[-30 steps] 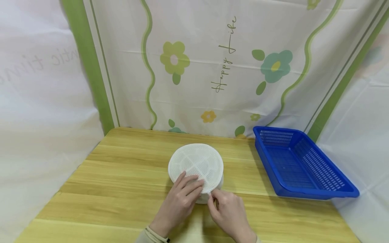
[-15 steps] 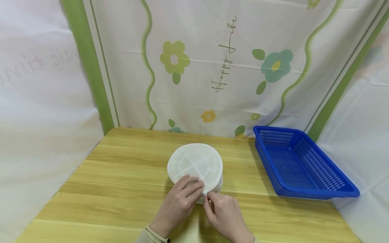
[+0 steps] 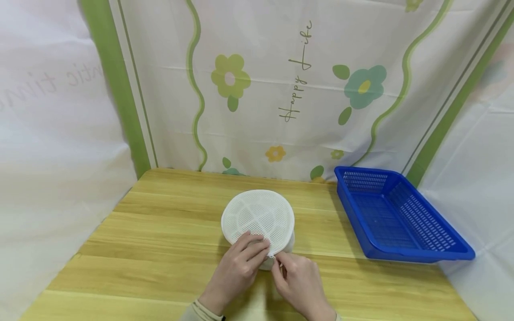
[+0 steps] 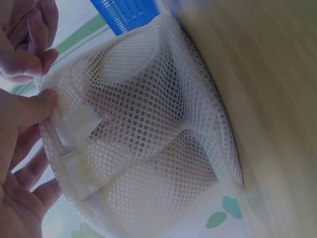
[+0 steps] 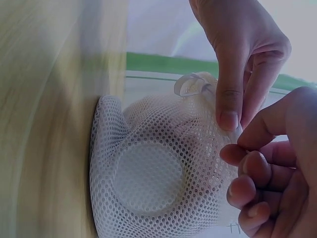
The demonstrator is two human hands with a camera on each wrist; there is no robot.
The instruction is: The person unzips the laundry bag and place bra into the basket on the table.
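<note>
A round white mesh laundry bag (image 3: 257,214) stands upright on the wooden table, its flat mesh top facing up. My left hand (image 3: 240,263) holds the near rim, fingers lying over the top and thumb against the side, as the left wrist view shows. Just right of it, my right hand (image 3: 300,280) pinches a small zipper pull at the edge of the top; the fingertips mostly cover the pull. A white fabric loop (image 4: 78,125) hangs from the bag's side under the rim. Through the mesh a paler round patch (image 5: 149,179) shows on the side wall.
A blue plastic basket (image 3: 371,238) with slotted walls stands at the right of the table (image 3: 160,232). White curtains (image 3: 257,107) with green bands and printed flowers hang behind and on both sides.
My right hand has shifted slightly left along the rim, closer to my left hand. The left fingers have drawn back a little over the top. The bag has barely moved.
</note>
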